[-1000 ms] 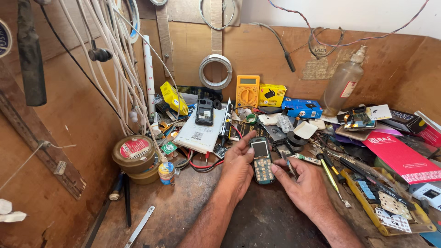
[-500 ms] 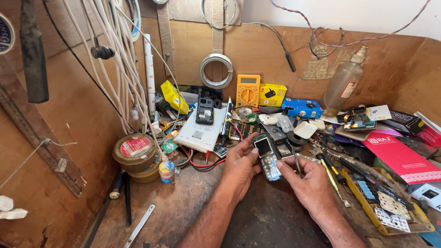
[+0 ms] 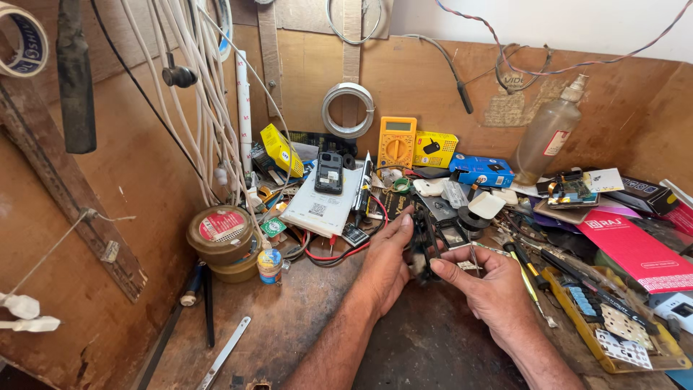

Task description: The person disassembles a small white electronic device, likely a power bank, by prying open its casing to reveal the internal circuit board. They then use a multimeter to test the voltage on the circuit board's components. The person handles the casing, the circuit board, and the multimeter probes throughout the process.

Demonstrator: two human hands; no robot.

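Phone: a small dark phone [image 3: 424,242], turned edge-on, held above the surface [image 3: 289,325] near its middle, between both hands.
Left hand: left hand [image 3: 386,263] has its grip closed on the phone's left side, thumb on top.
Right hand: right hand [image 3: 491,289] has its grip pinched narrow on the phone's lower right edge.
Open room: bare worn wood from 6 to 8 o'clock of the hands; clutter crowds 12 through 4 o'clock.
Edges: brown board walls close in at the left and back; white cables [image 3: 209,108] hang at 10 o'clock.
Packages: a round tin [image 3: 220,235] with a red label at 9 o'clock; yellow box [image 3: 435,148] and blue box [image 3: 482,170] at 12 to 1 o'clock; a flat red packet [image 3: 635,249] at 3 o'clock.
Materials: a yellow meter [image 3: 396,143] at 12 o'clock, a cloudy plastic bottle [image 3: 548,133] at 1 o'clock, a wire coil [image 3: 348,110] on the back wall.
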